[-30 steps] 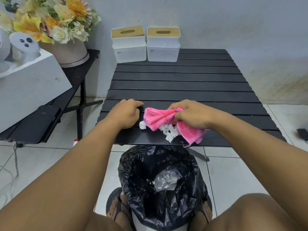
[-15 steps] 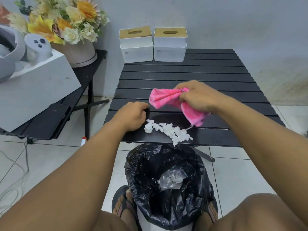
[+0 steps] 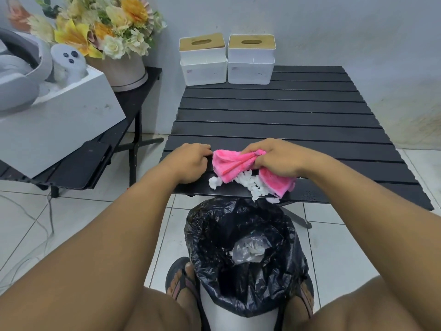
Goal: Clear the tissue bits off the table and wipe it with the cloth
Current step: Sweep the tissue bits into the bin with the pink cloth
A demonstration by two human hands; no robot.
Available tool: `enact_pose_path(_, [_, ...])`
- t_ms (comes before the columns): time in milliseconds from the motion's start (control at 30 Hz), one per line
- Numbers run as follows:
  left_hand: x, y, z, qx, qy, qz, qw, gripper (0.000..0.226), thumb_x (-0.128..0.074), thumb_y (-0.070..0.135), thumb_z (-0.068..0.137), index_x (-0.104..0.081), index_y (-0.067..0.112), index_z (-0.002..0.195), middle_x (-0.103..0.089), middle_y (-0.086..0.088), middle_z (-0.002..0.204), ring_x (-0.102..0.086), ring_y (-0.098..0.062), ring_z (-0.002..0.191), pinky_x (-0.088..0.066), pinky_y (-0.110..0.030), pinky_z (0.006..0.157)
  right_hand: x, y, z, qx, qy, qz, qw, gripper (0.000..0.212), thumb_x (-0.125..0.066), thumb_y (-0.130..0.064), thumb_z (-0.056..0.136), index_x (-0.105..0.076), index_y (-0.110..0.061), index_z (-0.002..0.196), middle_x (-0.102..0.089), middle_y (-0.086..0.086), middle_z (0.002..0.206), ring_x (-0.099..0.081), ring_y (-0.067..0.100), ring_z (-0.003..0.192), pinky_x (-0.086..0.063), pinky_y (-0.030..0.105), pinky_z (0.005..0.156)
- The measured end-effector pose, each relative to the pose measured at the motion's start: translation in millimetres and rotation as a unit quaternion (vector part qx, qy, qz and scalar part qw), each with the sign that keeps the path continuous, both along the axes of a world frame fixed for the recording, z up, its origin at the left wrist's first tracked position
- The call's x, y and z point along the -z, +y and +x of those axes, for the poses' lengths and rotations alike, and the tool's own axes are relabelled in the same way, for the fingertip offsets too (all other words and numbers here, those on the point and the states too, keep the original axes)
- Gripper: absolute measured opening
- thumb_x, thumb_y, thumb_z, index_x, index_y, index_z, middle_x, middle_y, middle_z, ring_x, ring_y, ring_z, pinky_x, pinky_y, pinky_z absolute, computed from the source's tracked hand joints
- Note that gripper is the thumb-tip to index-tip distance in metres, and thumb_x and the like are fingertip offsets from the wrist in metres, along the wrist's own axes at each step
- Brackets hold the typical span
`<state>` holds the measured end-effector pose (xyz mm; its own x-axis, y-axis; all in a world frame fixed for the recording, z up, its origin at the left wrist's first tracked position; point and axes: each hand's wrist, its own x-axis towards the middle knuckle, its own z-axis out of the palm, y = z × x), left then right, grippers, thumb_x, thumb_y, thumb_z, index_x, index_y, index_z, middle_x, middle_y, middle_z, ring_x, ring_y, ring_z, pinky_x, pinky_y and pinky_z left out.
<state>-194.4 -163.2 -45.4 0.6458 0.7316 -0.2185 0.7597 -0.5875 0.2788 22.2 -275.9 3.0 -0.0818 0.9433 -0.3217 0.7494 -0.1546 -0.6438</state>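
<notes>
The right hand (image 3: 274, 158) grips a bunched pink cloth (image 3: 229, 163) against white tissue bits (image 3: 250, 185) at the worktop (image 3: 286, 115) edge, a lined bin (image 3: 202, 235) below; the left hand (image 3: 188, 161) rests alongside, fingers curled, empty.

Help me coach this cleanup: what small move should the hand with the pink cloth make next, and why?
Probably pull the pink cloth, gripped in the right hand, a little nearer across the edge of the table. The tissue bits lie bunched against it right at that edge, some overhanging, and the black-bagged bin stands open just below, so they should drop in.
</notes>
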Motion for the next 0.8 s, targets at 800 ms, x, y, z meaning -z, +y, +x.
enact_pose_path(800, [-11, -23, -4, -0.027, -0.008, -0.028, 0.999, 0.051, -0.034, 0.007, 0.094, -0.056, 0.016, 0.139, -0.048, -0.003, 0.151, -0.041, -0.033, 0.139, -0.033, -0.044, 0.116, -21, -31, 5, -0.009, -0.019, -0.019, 1.000, 0.032, -0.050, -0.012, 0.091, -0.072, -0.034, 0.096, -0.073, -0.013, 0.084, -0.064, 0.013, 0.083, -0.050, 0.036, 0.082])
